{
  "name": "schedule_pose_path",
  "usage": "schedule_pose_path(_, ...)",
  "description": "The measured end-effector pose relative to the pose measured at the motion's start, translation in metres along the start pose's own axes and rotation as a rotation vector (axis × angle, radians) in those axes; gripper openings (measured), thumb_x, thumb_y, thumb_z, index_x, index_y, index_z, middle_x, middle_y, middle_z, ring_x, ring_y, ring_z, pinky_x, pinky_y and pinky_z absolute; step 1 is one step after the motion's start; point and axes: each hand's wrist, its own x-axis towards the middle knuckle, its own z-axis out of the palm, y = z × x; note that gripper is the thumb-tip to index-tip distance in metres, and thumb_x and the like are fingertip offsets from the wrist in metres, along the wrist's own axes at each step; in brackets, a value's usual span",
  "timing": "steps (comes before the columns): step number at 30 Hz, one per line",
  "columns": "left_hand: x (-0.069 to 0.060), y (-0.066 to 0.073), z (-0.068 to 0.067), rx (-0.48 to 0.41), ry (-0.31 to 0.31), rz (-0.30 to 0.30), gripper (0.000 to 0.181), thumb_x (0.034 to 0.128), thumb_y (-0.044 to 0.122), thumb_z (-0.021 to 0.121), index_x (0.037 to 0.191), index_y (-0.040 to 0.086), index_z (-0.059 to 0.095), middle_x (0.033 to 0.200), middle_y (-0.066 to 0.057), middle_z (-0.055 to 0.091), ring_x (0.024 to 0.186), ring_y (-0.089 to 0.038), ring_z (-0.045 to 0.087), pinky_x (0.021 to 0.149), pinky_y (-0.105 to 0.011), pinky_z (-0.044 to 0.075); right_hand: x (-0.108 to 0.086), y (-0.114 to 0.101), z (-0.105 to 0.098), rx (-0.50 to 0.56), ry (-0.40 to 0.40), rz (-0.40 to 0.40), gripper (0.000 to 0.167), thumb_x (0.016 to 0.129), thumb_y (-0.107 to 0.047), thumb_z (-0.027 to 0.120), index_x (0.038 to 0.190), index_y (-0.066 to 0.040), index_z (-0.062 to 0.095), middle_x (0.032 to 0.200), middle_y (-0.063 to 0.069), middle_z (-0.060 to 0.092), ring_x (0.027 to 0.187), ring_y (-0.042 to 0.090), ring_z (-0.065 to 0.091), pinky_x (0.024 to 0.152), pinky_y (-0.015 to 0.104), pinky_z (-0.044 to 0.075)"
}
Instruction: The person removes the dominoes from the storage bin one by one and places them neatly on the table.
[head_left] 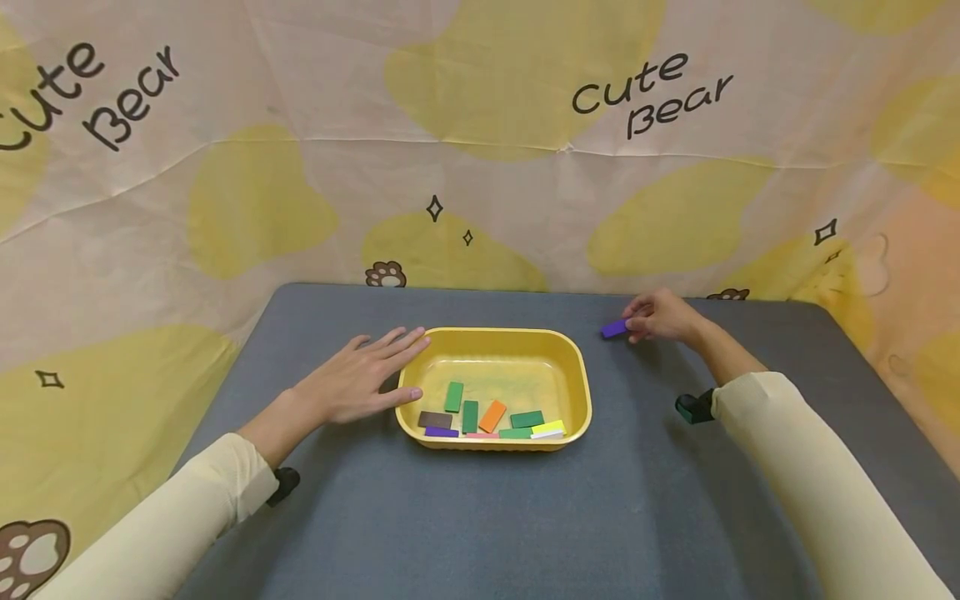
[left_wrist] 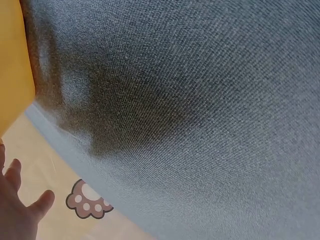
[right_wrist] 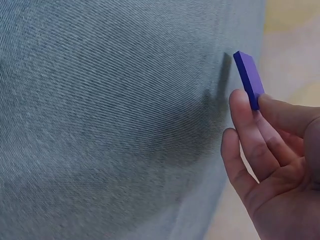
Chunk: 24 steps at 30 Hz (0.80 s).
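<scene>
Between thumb and fingertips my right hand (head_left: 660, 317) pinches a purple rectangular block (head_left: 613, 328), held over the table to the right of a yellow tray (head_left: 495, 333). The right wrist view shows the same purple block (right_wrist: 250, 77) gripped at its lower end, its shadow falling on the cloth. My left hand (head_left: 367, 375) lies at the tray's left rim with its fingers spread and straight. In the left wrist view only part of that hand (left_wrist: 20, 205) shows. Inside the tray lie several blocks, among them an orange block (head_left: 492, 416), a brown block (head_left: 435, 419) and a yellow block (head_left: 547, 427).
A grey cloth-covered table (head_left: 480, 517) carries the tray. Behind it hangs a printed curtain (head_left: 510, 192), close to the table's back edge. Dark wrist devices sit under both cuffs, one (head_left: 695, 407) at the right and one (head_left: 283, 486) at the left.
</scene>
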Motion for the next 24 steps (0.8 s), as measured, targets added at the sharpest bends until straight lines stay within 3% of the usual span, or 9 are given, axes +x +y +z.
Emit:
schedule_pose_path(8, 0.000, -0.001, 0.000, 0.002, 0.012, 0.015, 0.080, 0.0976, 0.064, 0.043, 0.161, 0.021, 0.021, 0.165, 0.002, 0.018, 0.150, -0.028, 0.021, 0.111, -0.065, 0.024, 0.003, 0.007, 0.009, 0.097, 0.024, 0.032, 0.027, 0.097, 0.001, 0.060, 0.116, 0.020, 0.057, 0.094, 0.025, 0.071, 0.075, 0.018, 0.072, 0.068, 0.027, 0.056)
schedule_pose_path(24, 0.000, -0.002, 0.000, -0.002, 0.016, 0.023, 0.079, 0.0978, 0.064, 0.043, 0.161, 0.021, 0.020, 0.165, 0.002, 0.019, 0.150, -0.027, 0.022, 0.111, -0.065, 0.024, 0.002, 0.012, 0.011, -0.033, 0.033, 0.042, 0.027, 0.098, -0.005, 0.061, 0.114, 0.016, 0.061, 0.090, 0.017, 0.072, 0.075, 0.020, 0.072, 0.071, 0.032, 0.056)
